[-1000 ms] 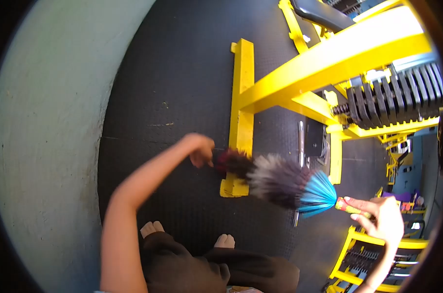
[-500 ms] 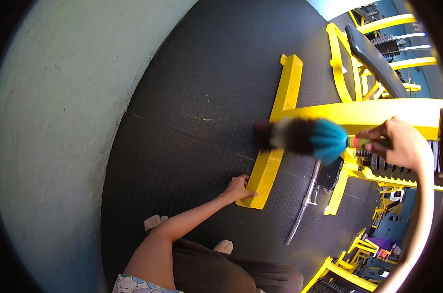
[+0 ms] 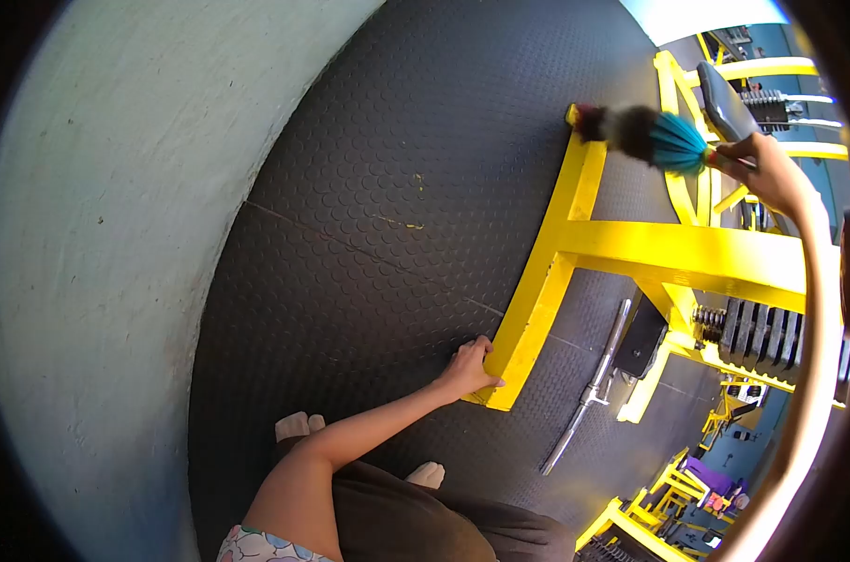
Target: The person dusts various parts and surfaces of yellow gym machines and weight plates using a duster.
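Observation:
My right hand (image 3: pixel 772 176) is closed round the handle of a feather duster (image 3: pixel 673 143) with blue, black, grey and dark red bands. The duster's blurred dark red tip is over the far end of a yellow floor beam (image 3: pixel 542 281), part of a gym machine's frame. At the near end of that beam, my left hand (image 3: pixel 469 370) grips the edge, thumb on one side and fingers bent at the other.
A pale wall (image 3: pixel 134 187) runs along the left beside the dark studded floor (image 3: pixel 350 253). A metal bar (image 3: pixel 589 389) lies right of the beam. Weight plates (image 3: pixel 758 332), a black padded bench (image 3: pixel 725 101) and more yellow machines stand at the right. My socked feet show below.
My right hand and the duster have moved up, from the middle of the frame to the beam's far end. The view has shifted slightly; my left hand stays at the near end.

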Motion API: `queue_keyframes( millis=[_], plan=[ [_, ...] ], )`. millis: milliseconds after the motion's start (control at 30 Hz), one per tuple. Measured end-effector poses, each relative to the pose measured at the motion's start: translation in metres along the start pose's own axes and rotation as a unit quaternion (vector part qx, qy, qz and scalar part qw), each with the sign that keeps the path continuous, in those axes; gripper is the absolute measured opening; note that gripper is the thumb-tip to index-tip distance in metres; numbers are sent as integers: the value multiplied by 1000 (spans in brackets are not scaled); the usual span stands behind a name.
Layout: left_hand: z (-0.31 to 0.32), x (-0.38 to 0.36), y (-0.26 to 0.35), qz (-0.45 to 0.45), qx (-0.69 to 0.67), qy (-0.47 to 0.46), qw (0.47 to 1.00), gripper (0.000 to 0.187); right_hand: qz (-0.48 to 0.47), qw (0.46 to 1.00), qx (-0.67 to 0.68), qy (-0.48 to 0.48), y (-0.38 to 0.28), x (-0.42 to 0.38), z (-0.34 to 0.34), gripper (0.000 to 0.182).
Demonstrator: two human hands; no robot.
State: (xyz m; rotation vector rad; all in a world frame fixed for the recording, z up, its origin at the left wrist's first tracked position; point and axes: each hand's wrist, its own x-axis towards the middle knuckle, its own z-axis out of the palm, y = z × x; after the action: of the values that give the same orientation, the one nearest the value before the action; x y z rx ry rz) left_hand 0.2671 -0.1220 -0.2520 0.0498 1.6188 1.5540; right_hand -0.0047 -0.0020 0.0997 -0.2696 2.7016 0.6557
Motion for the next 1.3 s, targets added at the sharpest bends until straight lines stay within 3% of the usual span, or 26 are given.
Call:
queue_keyframes(
  millis=[33, 67, 667, 1167, 1233, 1300],
  plan=[
    [1, 0, -1, 5, -1, 1, 1000, 60, 20, 999, -17, -33, -7, -6, -14, 26],
    [1, 0, 0, 4, -3, 0, 1000, 60, 104, 993, -4, -49, -17, -13, -25, 25],
    [9, 1, 1, 33, 51, 22, 998, 62, 80, 996, -42, 17, 3, 4, -9, 25],
    [4, 1, 5, 32, 70, 20, 997, 52, 60, 994, -67, 59, 19, 34, 15, 26],
    [5, -1, 7, 27, 71, 21, 997, 52, 129, 990, -11, -63, 15, 25, -16, 28],
    [2, -1, 9, 26, 67, 18, 997, 52, 142, 983, 42, -105, 19, 14, -41, 21]
  ],
)
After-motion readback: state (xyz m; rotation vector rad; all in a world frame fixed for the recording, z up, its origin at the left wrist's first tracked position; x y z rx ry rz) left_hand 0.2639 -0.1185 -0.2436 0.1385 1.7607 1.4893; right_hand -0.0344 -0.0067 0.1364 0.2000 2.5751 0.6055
